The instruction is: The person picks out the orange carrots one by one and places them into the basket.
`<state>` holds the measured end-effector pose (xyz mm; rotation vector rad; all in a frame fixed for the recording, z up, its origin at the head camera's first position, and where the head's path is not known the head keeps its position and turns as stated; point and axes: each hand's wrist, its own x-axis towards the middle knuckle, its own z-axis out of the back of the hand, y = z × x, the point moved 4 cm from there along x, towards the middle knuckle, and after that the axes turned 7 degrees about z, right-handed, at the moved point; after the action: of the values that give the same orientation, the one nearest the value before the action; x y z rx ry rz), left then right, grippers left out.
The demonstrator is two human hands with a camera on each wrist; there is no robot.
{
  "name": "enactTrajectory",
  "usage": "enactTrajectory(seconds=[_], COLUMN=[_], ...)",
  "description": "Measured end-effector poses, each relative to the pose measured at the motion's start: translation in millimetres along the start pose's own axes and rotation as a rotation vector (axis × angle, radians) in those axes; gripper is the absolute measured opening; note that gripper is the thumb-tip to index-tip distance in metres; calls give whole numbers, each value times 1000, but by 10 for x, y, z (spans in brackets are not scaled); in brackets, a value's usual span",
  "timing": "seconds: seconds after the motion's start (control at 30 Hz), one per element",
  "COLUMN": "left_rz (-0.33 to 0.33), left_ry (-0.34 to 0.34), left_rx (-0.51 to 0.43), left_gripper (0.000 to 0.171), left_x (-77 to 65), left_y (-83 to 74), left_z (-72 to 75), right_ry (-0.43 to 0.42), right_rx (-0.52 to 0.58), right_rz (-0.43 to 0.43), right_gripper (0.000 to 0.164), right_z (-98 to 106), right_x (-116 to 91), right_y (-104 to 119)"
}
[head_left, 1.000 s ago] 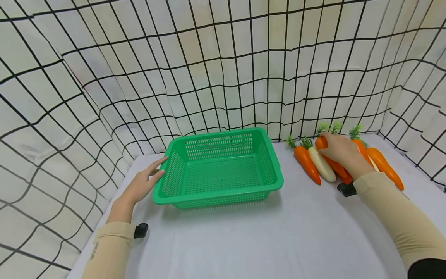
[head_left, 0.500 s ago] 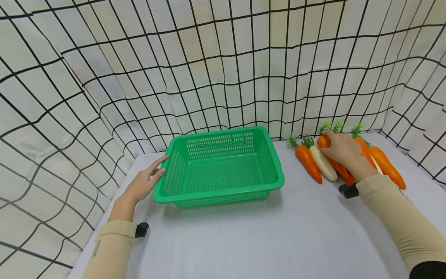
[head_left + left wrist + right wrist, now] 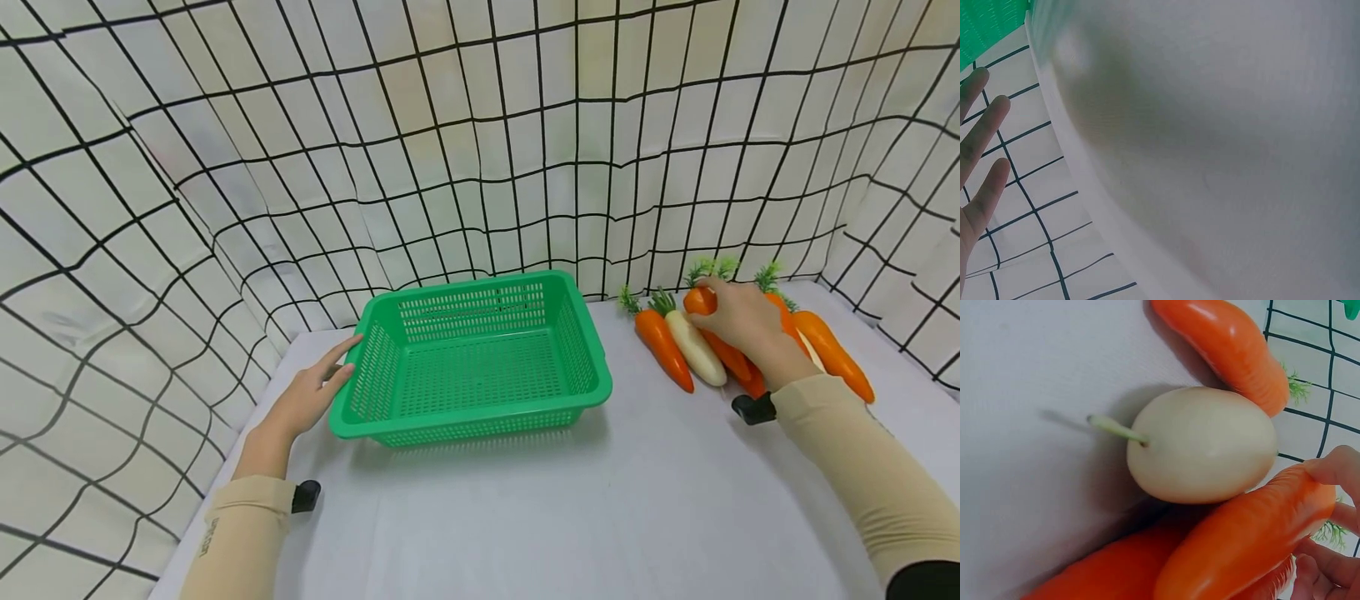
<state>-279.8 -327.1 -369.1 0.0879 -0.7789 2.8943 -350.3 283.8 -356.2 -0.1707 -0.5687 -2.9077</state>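
Note:
In the head view my right hand [image 3: 738, 321] grips an orange carrot [image 3: 701, 302] near its leafy end. The right wrist view shows the thumb on top of that carrot [image 3: 1247, 531] and the fingers curled beneath it. Another carrot [image 3: 1116, 565] lies under it. Beside them are a white radish [image 3: 696, 350] and a further carrot [image 3: 663, 350], both lying with their leaves toward the back. My left hand [image 3: 307, 396] rests against the left rim of a green perforated basket [image 3: 468, 414], fingers extended. Its fingers [image 3: 985, 140] are spread in the left wrist view.
Right of my right hand lie more carrots, one a lighter orange [image 3: 832, 354], with a pale vegetable partly hidden between them. White cloth covers the table [image 3: 480, 517]. A black grid net [image 3: 480, 179] over white sheeting encloses the back and sides.
My right hand keeps its grip on the carrot and has shifted only slightly. The left hand stays at the basket rim. The head view has moved a little.

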Motion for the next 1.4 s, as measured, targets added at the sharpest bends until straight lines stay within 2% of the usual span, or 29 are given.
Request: enactTrajectory(seconds=[0.27, 0.47, 0.67, 0.9, 1.23, 1.4], left_rz=[2, 1, -3, -2, 4, 22], left_ry=[5, 5, 7, 7, 10, 16], left_rx=[5, 14, -1, 4, 3, 63], left_gripper=[57, 57, 57, 57, 57, 58], left_x=[3, -4, -22, -8, -11, -5], left_y=[-2, -7, -2, -5, -8, -11], left_z=[-1, 6, 6, 9, 17, 16], right_ry=[-29, -68, -99, -91, -86, -44], right_rx=[22, 22, 75, 145, 213, 280], right_rz=[11, 21, 49, 56, 109, 128], right_gripper=[64, 64, 62, 66, 63, 66], right_z=[8, 104, 241, 304, 401, 439], right_x=[-8, -17, -30, -27, 46, 111], right_y=[9, 40, 138, 235, 531, 699])
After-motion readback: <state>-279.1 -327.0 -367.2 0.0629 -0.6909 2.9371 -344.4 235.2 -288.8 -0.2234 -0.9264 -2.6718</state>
